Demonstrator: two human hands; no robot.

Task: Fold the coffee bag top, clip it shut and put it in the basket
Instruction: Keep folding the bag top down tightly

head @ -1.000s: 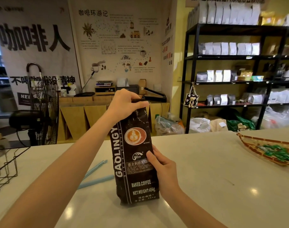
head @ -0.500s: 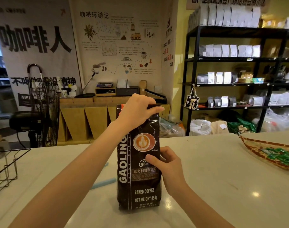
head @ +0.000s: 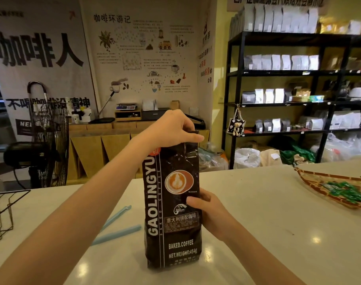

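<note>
A black coffee bag (head: 172,204) stands upright on the white desk (head: 268,212), its top edge pinched by the fingers (head: 191,137) of a person's left hand (head: 171,128) while the right hand (head: 211,212) grips its right side at mid-height. A light-blue sealing clip (head: 116,234) lies open just left of the bag, and the wire basket (head: 2,214) sits at the desk's far left edge. Bare desk stretches to the right, up to a woven tray (head: 311,182) near the right edge.
</note>
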